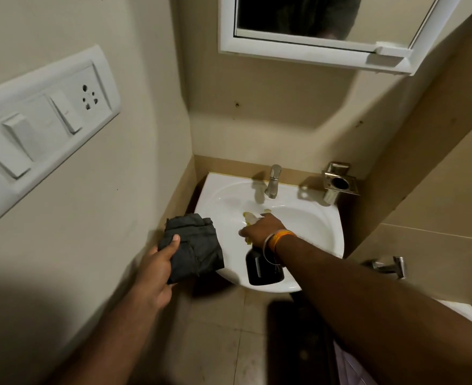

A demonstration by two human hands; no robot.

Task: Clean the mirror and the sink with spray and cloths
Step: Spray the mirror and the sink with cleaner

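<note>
From the head camera, a small white sink (pixel 322 226) is sitting in the corner of a little room with tan walls. One silver tap (pixel 273 181) is standing at the back of the sink. Just to the right of the tap, one shiny metal holder (pixel 340 181) is sticking out from the wall. Lower down on the right wall, one more metal fitting (pixel 390 266) is poking out. On the left wall, one white switch board (pixel 34 129) is showing some switches and one plug socket. Up above the sink, one mirror (pixel 312 18) in a white frame is hanging, and its top is cut off by the edge of the view.

Two hands are reaching in. The left hand (pixel 155 269) is gripping one dark grey cloth (pixel 194 247). The cloth is folded and is sticking up past the thumb, and it is hanging over the left edge of the sink.

The right hand (pixel 262 227) is wrapping around the top of one dark spray bottle (pixel 261 266). The bottle is hanging below the hand, over the front of the sink bowl. The hand is hiding most of the pale sprayer top. Two bands (pixel 278 240) are sitting on the right wrist, one silver and one orange.
</note>
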